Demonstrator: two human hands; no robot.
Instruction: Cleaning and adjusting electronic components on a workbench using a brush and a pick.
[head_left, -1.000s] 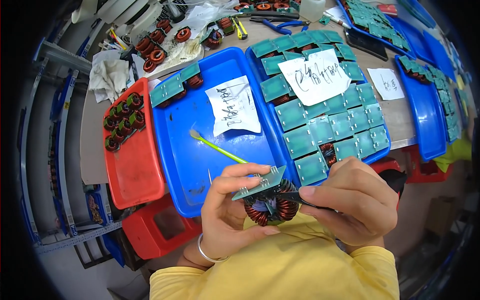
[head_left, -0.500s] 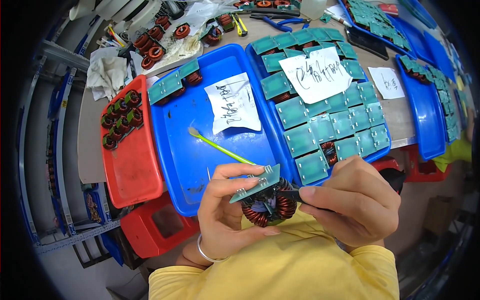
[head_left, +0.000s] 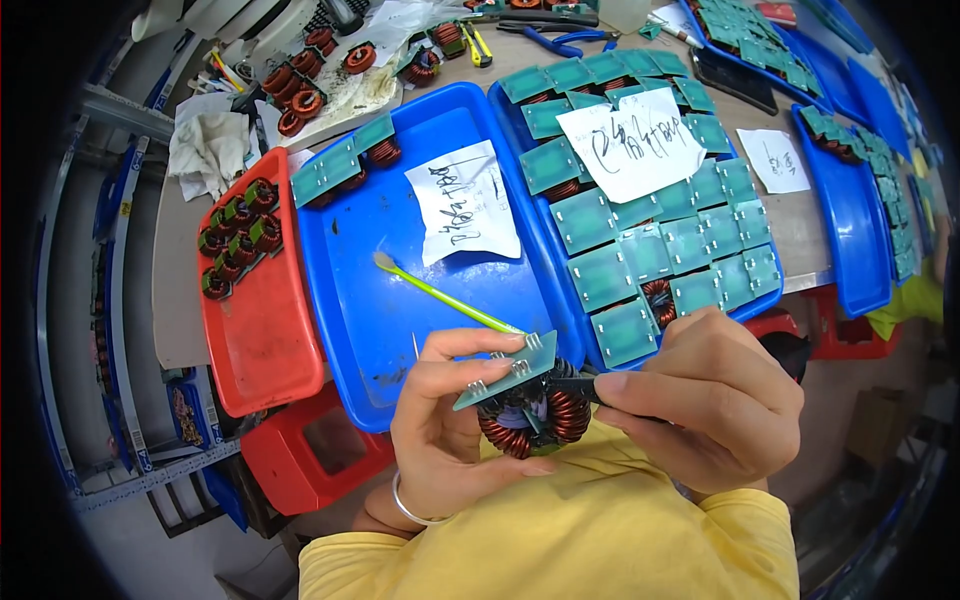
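My left hand (head_left: 440,415) is closed round a toroidal coil (head_left: 558,412) wound with copper wire and fixed to a green circuit board (head_left: 520,372). Its fingers lie along the board and the thumb presses the coil from below. Between the thumb and fingers of my right hand (head_left: 710,400) is a slim black tool (head_left: 577,384), perhaps tweezers; its tip meets the coil near the board's underside, where the exact contact is hidden. Close ahead of my left fingers, a green-handled brush (head_left: 440,290) lies in the blue tray (head_left: 350,290).
Beyond my right hand, another blue tray (head_left: 550,235) holds many green boards with coils. A red tray (head_left: 260,350) with several small coils sits left. Blue pliers (head_left: 565,45), a yellow cutter (head_left: 480,45) and loose coils (head_left: 300,90) lie at the back. Red stools (head_left: 300,460) stand below.
The black tool and my right fingers have shifted very slightly against the coil. My left hand keeps its hold, with the coil and board a touch further left.
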